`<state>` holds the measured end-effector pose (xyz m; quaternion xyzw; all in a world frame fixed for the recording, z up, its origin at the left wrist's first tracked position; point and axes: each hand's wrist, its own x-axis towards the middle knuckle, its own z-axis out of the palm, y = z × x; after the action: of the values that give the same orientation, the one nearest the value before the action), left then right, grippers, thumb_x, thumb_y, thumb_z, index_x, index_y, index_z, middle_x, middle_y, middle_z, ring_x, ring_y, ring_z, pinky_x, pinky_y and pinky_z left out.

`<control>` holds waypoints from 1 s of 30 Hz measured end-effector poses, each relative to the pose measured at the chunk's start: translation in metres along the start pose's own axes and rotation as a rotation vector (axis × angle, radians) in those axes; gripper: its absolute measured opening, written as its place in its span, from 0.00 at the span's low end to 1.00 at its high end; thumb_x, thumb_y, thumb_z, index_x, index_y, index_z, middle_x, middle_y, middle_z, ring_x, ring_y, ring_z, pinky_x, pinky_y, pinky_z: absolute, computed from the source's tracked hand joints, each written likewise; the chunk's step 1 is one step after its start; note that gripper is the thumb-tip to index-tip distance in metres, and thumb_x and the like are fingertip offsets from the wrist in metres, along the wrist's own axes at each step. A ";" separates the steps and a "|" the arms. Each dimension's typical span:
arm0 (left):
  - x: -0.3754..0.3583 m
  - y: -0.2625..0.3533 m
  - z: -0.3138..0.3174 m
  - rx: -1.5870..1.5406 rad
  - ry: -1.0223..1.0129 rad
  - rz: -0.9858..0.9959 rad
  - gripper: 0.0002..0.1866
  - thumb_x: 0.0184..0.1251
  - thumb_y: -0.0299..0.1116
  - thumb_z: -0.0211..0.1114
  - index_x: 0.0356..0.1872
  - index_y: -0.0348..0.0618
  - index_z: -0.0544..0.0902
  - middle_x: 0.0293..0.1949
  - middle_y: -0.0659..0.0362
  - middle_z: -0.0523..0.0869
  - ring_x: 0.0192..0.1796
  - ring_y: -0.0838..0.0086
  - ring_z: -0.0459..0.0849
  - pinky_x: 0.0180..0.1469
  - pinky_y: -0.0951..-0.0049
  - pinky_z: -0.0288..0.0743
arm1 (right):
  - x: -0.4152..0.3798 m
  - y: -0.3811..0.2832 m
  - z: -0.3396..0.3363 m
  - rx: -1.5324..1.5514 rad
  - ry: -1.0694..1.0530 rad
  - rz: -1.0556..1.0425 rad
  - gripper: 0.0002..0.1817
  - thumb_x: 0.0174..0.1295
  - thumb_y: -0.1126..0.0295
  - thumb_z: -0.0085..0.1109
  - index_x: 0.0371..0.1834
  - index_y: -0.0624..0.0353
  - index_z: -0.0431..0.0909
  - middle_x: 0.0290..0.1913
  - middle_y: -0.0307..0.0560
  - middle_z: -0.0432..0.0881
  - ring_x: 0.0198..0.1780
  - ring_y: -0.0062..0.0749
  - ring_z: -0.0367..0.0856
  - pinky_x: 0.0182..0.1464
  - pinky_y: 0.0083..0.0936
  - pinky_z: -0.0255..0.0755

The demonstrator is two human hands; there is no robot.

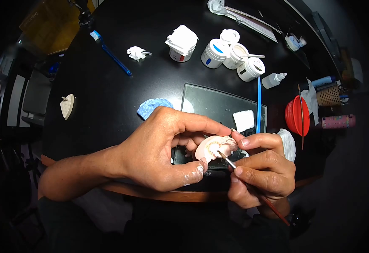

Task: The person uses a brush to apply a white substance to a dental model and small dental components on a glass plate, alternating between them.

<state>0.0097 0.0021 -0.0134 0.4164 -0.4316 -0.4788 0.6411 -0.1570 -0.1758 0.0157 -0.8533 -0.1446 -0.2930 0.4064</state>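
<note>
My left hand (159, 147) is closed around a pale pink and white dental model (212, 147), with its thumb and forefinger at the edges. White smears mark that thumb. In my right hand (264, 168) is a thin paintbrush (265, 200) with a metal ferrule and reddish-brown handle. The brush tip touches the model's inner side, and the right forefinger reaches its far edge. Below both hands lies a dark glass slab (218, 99). A blue dental impression (153, 106) sits just beyond my left hand. A white folded pad (243, 120) rests on the slab.
White jars (214, 54) stand at the back, one jar (181, 52) topped with tissues. A blue toothbrush (110, 55), crumpled tissue (137, 53) and beige cast piece (67, 106) lie left. Rightward are a blue stick (259, 105), dropper bottle (274, 80) and red bowl (295, 116).
</note>
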 end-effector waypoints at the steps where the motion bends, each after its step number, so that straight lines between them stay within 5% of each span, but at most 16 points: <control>1: 0.000 0.000 0.000 -0.001 0.000 -0.002 0.32 0.60 0.22 0.66 0.68 0.17 0.75 0.65 0.33 0.82 0.68 0.55 0.84 0.74 0.60 0.76 | 0.000 0.000 0.000 -0.006 -0.006 0.001 0.10 0.47 0.81 0.76 0.35 0.63 0.88 0.31 0.46 0.87 0.50 0.49 0.88 0.48 0.37 0.88; 30: 0.000 0.000 -0.001 0.006 -0.005 0.005 0.31 0.61 0.22 0.65 0.67 0.18 0.76 0.65 0.34 0.83 0.69 0.55 0.84 0.75 0.58 0.75 | 0.001 -0.005 -0.001 -0.043 -0.030 -0.003 0.11 0.48 0.81 0.75 0.36 0.63 0.88 0.32 0.45 0.87 0.51 0.49 0.88 0.55 0.43 0.89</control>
<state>0.0106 0.0021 -0.0135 0.4160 -0.4358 -0.4768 0.6400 -0.1589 -0.1732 0.0194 -0.8660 -0.1456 -0.2837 0.3850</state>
